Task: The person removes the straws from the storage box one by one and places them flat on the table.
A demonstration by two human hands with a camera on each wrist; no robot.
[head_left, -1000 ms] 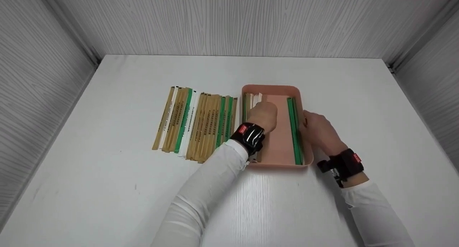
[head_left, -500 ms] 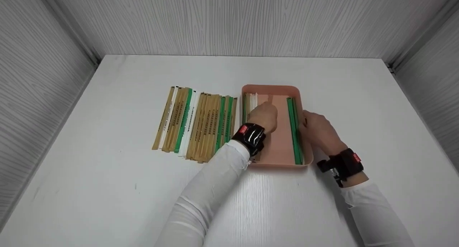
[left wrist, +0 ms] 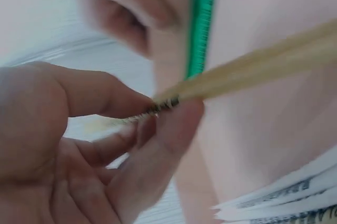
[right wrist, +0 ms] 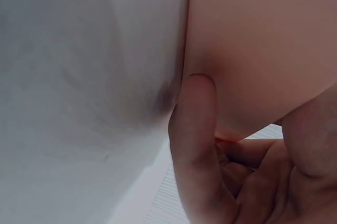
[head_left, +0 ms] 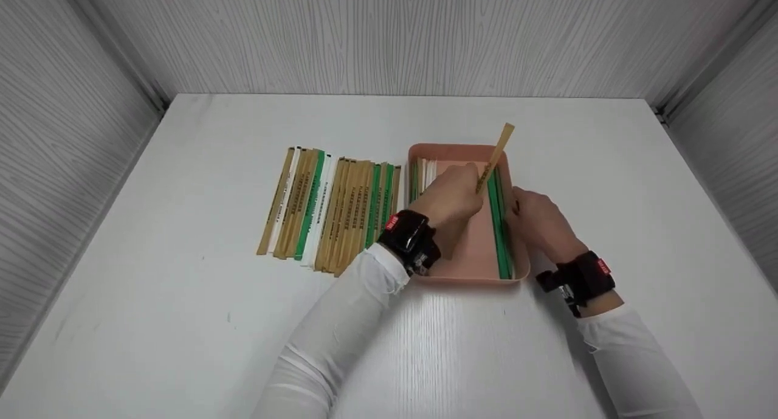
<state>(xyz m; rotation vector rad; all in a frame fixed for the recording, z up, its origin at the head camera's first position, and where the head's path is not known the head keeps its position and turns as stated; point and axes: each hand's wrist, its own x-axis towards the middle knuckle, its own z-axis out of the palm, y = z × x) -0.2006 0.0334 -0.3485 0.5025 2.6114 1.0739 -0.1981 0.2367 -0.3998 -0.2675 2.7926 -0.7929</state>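
Observation:
My left hand (head_left: 450, 194) is over the pink box (head_left: 468, 281), pinching a slim brown paper-wrapped stick (head_left: 501, 142) with dark print. In the left wrist view, thumb and fingertips hold this stick (left wrist: 263, 69) near its printed part. It slants up and to the right, its far end past the box's back rim. My right hand (head_left: 541, 221) grips the box's right wall; the right wrist view shows a digit against the outside of that wall (right wrist: 253, 40). Green wrapped sticks (head_left: 502, 236) lie along the box's right side. White wrapped sticks (head_left: 430, 171) and others line its left side, partly hidden by my left hand.
Left of the box, a row of brown, white and green wrapped sticks (head_left: 352, 212) lies side by side on the white table (head_left: 182, 322). My left forearm covers some of their lower ends. Grey wood-grain panels (head_left: 389, 42) enclose the back and sides.
My left hand has lifted the brown stick from the box's left part and shifted it rightward, tilting its far end over the back rim. The right hand has stayed at the box wall.

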